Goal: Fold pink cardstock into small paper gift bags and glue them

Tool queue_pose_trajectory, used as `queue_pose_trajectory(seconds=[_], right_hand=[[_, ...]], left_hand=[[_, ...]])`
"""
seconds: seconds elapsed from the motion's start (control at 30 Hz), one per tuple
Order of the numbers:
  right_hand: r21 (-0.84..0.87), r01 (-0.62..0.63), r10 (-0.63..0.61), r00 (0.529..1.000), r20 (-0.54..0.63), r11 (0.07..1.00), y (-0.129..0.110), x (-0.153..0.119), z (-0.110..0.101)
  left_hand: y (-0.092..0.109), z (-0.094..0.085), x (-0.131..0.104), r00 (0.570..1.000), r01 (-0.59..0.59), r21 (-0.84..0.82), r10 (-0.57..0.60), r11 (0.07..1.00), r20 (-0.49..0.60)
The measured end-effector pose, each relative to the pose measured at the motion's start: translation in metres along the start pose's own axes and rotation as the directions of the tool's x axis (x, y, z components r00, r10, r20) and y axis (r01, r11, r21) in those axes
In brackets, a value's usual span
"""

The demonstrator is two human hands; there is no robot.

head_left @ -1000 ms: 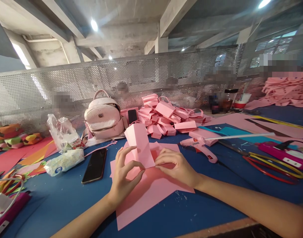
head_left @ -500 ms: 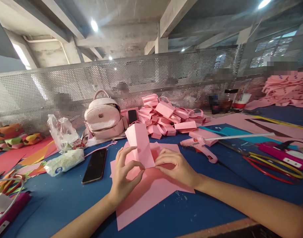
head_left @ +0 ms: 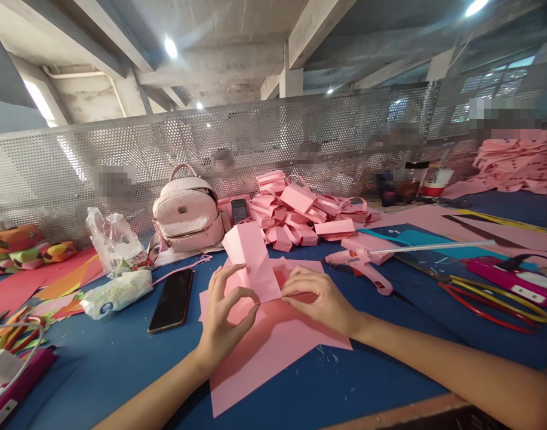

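A folded pink paper piece (head_left: pixel 254 260) stands tilted between my hands, its lower edge toward me. My left hand (head_left: pixel 226 310) pinches its lower left corner between thumb and index finger, the other fingers curved along its side. At the lower right corner, my right hand (head_left: pixel 320 298) has its thumb and fingers closed on the paper's edge. Flat pink sheets (head_left: pixel 255 370) lie beneath both hands on the blue table (head_left: pixel 98 370).
Behind stand a pink backpack (head_left: pixel 184 209) and a pile of folded pink pieces (head_left: pixel 295 206). A black phone (head_left: pixel 171 300) lies left. On the right are a glue gun (head_left: pixel 360 266), scissors (head_left: pixel 497 301) and a magenta power strip (head_left: pixel 513 278).
The folded paper has tilted and its top has shifted slightly left. The screen of the phone by the backpack has lit up. Both hands have barely moved.
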State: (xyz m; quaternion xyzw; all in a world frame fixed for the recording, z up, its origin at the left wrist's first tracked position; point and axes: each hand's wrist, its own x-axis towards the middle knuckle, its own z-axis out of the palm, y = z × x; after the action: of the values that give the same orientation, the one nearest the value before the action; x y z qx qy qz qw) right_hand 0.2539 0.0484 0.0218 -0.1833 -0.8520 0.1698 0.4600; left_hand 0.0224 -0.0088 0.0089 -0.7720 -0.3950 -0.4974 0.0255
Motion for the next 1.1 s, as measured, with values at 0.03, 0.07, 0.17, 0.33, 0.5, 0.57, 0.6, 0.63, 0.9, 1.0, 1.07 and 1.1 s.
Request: queue_pose_trajectory(seconds=[0.03, 0.07, 0.17, 0.33, 0.5, 0.57, 0.6, 0.63, 0.9, 1.0, 1.07, 1.1], right_hand=[[0.002, -0.001, 0.001, 1.000, 0.001, 1.000, 0.0003, -0.0001, 0.0000], [0.003, -0.003, 0.003, 1.000, 0.003, 1.000, 0.0004, -0.0001, -0.0001], [0.007, -0.001, 0.001, 1.000, 0.006, 1.000, 0.0003, 0.0001, 0.0000], [0.011, 0.002, -0.002, 1.000, 0.007, 1.000, 0.0005, 0.0001, 0.0011], [0.024, 0.027, -0.027, 1.000, -0.002, 0.999, 0.0020, -0.0016, 0.0019], [0.028, 0.027, -0.027, 1.000, 0.005, 0.999, 0.0021, -0.0016, 0.0020], [0.026, 0.026, -0.026, 1.000, 0.009, 0.999, 0.0020, -0.0015, 0.0019], [0.024, 0.026, -0.026, 1.000, 0.011, 0.999, 0.0017, -0.0012, 0.0019], [0.014, 0.029, -0.029, 1.000, 0.007, 0.999, -0.0024, 0.0007, 0.0005], [0.013, 0.037, -0.037, 0.999, 0.005, 0.999, -0.0031, 0.0009, 0.0002], [0.010, 0.042, -0.042, 0.999, 0.008, 0.999, -0.0030, 0.0009, 0.0001], [0.008, 0.043, -0.043, 0.999, 0.010, 0.999, -0.0029, 0.0008, 0.0000]], left_hand=[[-0.0001, -0.0001, -0.0001, 1.000, 0.001, 0.000, -0.001, 1.000, 0.001], [-0.0003, -0.0002, -0.0002, 1.000, 0.000, 0.001, 0.000, 1.000, 0.001], [-0.0013, -0.0001, -0.0005, 1.000, -0.002, 0.005, 0.002, 1.000, -0.001], [-0.0031, 0.0016, -0.0006, 1.000, 0.027, 0.001, -0.027, 1.000, 0.010], [-0.0041, 0.0013, -0.0001, 1.000, 0.019, -0.012, -0.019, 1.000, 0.015], [-0.0038, 0.0008, 0.0005, 1.000, 0.003, -0.014, -0.003, 1.000, 0.010], [-0.0035, 0.0006, 0.0008, 1.000, -0.003, -0.016, 0.004, 1.000, 0.007], [-0.0031, 0.0005, 0.0010, 1.000, -0.008, -0.017, 0.008, 1.000, 0.006], [-0.0019, 0.0000, 0.0022, 1.000, -0.021, -0.011, 0.021, 1.000, 0.002], [-0.0021, -0.0001, 0.0028, 1.000, -0.025, -0.009, 0.025, 1.000, 0.000], [-0.0019, -0.0002, 0.0027, 1.000, -0.026, -0.012, 0.026, 1.000, 0.003], [-0.0017, -0.0003, 0.0024, 1.000, -0.027, -0.012, 0.027, 1.000, 0.004]])
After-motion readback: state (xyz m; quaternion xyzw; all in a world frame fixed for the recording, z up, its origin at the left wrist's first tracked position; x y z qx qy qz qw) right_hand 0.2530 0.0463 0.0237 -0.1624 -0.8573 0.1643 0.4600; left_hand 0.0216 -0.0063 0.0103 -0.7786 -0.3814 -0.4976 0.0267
